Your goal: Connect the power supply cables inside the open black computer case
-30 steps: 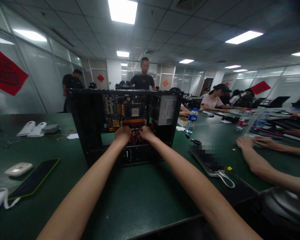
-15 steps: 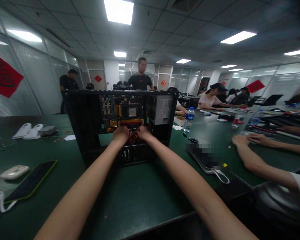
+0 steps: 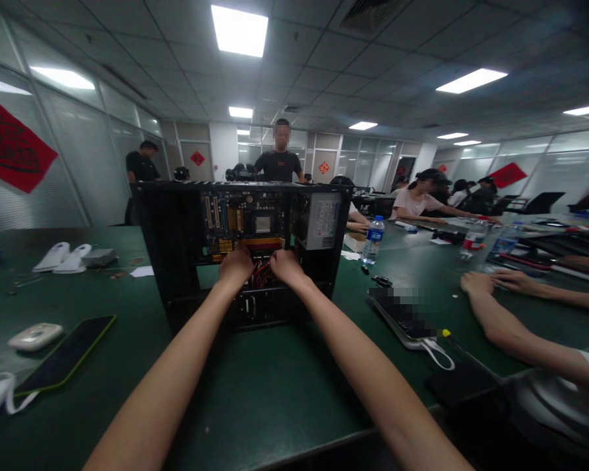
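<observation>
Black and boxy, the case (image 3: 163, 239) stands upright on the green table (image 3: 269, 392), straight ahead, and its open side is turned this way. Its frame has a dull finish, and some small light marks show along the top. Inside, the board (image 3: 250, 203) is dark and crowded with small parts. On its left portion there are white slots (image 3: 217, 212), set vertically, and to the right of them orange slots (image 3: 235, 220). Further right sits a pale square (image 3: 262, 224), quite bright against the dark board, and below it runs a strip (image 3: 265, 243) in red and yellow. At the upper right of the case is the power unit (image 3: 322, 221), grey, with a printed label. Lower down, red and dark cables (image 3: 262, 273) make a small tangle.

The left hand (image 3: 236, 267) is at the case opening, just left of the cables, with its back toward the camera. The right hand (image 3: 286, 265) is just right of the cables, the fingers bent inward. The fingertips are partly hidden and the light there is weak, so I cannot tell whether either hand grasps something or only touches it. A phone (image 3: 69, 353) with a green edge lies to the left on the table, and a blue-capped bottle (image 3: 374, 241) stands to the right of the case.
</observation>
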Demonstrator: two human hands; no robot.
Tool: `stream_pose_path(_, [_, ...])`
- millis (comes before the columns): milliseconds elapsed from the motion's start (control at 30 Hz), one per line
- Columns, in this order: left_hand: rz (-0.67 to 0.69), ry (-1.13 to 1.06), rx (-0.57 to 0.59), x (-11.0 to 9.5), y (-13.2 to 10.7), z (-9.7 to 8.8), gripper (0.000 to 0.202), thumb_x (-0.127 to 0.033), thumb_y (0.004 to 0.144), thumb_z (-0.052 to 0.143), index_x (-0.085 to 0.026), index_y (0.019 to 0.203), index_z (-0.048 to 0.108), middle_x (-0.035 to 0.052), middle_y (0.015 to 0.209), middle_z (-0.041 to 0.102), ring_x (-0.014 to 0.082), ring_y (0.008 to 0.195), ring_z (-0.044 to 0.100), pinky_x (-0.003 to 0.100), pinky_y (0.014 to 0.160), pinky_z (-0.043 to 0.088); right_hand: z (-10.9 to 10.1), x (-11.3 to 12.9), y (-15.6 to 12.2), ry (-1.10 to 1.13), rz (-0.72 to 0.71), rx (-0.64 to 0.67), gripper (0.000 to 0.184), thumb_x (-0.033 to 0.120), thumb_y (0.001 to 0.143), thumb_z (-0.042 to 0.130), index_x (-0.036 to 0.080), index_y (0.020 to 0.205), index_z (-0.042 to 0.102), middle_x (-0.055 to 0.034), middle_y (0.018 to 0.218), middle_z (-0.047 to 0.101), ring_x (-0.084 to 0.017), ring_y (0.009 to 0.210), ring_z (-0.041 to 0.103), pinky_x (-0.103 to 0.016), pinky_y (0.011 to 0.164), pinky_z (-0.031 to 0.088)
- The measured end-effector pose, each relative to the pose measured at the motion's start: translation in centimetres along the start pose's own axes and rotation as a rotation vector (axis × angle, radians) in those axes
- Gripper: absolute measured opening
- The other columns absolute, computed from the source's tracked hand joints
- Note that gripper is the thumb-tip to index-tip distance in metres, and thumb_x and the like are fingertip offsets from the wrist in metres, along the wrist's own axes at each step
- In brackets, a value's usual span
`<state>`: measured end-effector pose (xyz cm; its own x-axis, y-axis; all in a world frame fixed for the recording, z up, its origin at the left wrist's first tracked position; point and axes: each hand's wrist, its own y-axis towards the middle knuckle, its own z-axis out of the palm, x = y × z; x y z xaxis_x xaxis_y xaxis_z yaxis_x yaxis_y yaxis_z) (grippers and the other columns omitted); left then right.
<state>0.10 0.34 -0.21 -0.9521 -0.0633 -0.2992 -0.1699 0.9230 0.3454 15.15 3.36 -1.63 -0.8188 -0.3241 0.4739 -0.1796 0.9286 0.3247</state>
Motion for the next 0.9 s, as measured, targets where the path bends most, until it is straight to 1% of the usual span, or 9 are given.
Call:
stream_pose_path(67, [0.024, -0.032, -0.030, 0.6, -0.2, -0.2, 0.037, -0.022, 0.098, 0.039, -0.017, 0.126, 0.063, 0.0182, 0.116, 0.074, 0.0317, 0.108, 0.071, 0.038, 0.087, 0.053, -0.3, 0.0, -0.7, -0.058, -0.068, -0.059, 0.033, 0.021, 0.101, 0.044, 0.012, 0.106, 0.075, -0.0200, 0.105, 0.075, -0.027, 0.101, 0.072, -0.029, 0.084, 0.048])
stream_pose_path(133, [0.074, -0.018, -0.007, 1.1, -0.6, -0.3, 0.034, -0.023, 0.098, 0.039, -0.018, 0.117, 0.066, 0.0174, 0.113, 0.074, 0.0316, 0.106, 0.071, 0.037, 0.086, 0.053, -0.5, 0.0, -1.1, -0.104, -0.129, -0.081, 0.033, 0.023, 0.102, 0.043, 0.013, 0.106, 0.075, -0.0183, 0.103, 0.076, -0.026, 0.098, 0.072, -0.029, 0.082, 0.047])
stream_pose_path(200, [0.110, 0.014, 0.014, 1.3, -0.9, -0.3, 0.033, -0.026, 0.099, 0.038, -0.019, 0.112, 0.068, 0.0169, 0.109, 0.075, 0.0312, 0.103, 0.072, 0.037, 0.085, 0.053, -0.5, 0.1, -1.3, -0.122, -0.150, -0.037, 0.033, 0.025, 0.102, 0.044, 0.013, 0.105, 0.074, -0.0183, 0.104, 0.076, -0.026, 0.098, 0.072, -0.029, 0.082, 0.047])
stream_pose_path(267, [0.139, 0.027, 0.001, 1.2, -1.2, -0.3, 0.033, -0.027, 0.100, 0.037, -0.020, 0.113, 0.066, 0.0161, 0.108, 0.075, 0.0303, 0.101, 0.072, 0.037, 0.083, 0.053, -0.4, 0.2, -1.2, -0.139, -0.138, 0.049, 0.036, 0.027, 0.103, 0.043, 0.011, 0.105, 0.075, -0.0205, 0.107, 0.075, -0.028, 0.100, 0.072, -0.030, 0.082, 0.048])
stream_pose_path(367, [0.177, 0.024, -0.005, 0.9, -1.4, -0.3, 0.030, -0.023, 0.099, 0.038, -0.020, 0.119, 0.061, 0.0153, 0.110, 0.074, 0.0292, 0.101, 0.072, 0.036, 0.082, 0.052, -0.2, 0.4, -1.0, -0.180, -0.109, 0.171, 0.039, 0.027, 0.102, 0.042, 0.008, 0.106, 0.076, -0.0240, 0.110, 0.074, -0.030, 0.100, 0.072, -0.032, 0.080, 0.049])
stream_pose_path(467, [0.192, 0.025, 0.035, 0.8, -1.4, -0.4, 0.029, -0.019, 0.097, 0.041, -0.020, 0.120, 0.059, 0.0151, 0.112, 0.074, 0.0293, 0.103, 0.071, 0.035, 0.081, 0.051, -0.3, 0.5, -1.1, -0.203, -0.114, 0.243, 0.034, 0.025, 0.098, 0.048, 0.009, 0.108, 0.076, -0.0231, 0.111, 0.074, -0.030, 0.101, 0.072, -0.030, 0.077, 0.049])
stream_pose_path(667, [0.221, -0.014, 0.094, 1.4, -1.5, -0.3, 0.026, -0.021, 0.099, 0.040, -0.020, 0.118, 0.057, 0.0143, 0.108, 0.074, 0.0292, 0.103, 0.071, 0.034, 0.081, 0.048, -0.5, 0.4, -1.3, -0.189, -0.229, 0.258, 0.034, 0.030, 0.096, 0.050, 0.012, 0.104, 0.078, -0.0195, 0.108, 0.076, -0.027, 0.098, 0.072, -0.027, 0.074, 0.047])
stream_pose_path(800, [0.260, -0.058, 0.105, 1.8, -1.3, 0.2, 0.023, -0.022, 0.101, 0.040, -0.019, 0.117, 0.057, 0.0138, 0.108, 0.074, 0.0276, 0.104, 0.071, 0.032, 0.082, 0.047, -0.1, 0.2, -1.2, -0.144, -0.294, 0.289, 0.030, 0.026, 0.095, 0.051, 0.013, 0.101, 0.077, -0.0158, 0.104, 0.077, -0.023, 0.092, 0.071, -0.025, 0.071, 0.044])
stream_pose_path(900, [0.302, -0.077, 0.095, 2.1, -1.1, 0.5, 0.021, -0.018, 0.099, 0.042, -0.019, 0.114, 0.057, 0.0126, 0.108, 0.073, 0.0265, 0.104, 0.070, 0.031, 0.081, 0.046, 0.1, 0.0, -1.0, -0.080, -0.320, 0.312, 0.026, 0.023, 0.094, 0.052, 0.013, 0.100, 0.076, -0.0128, 0.102, 0.077, -0.021, 0.087, 0.070, -0.024, 0.069, 0.042])
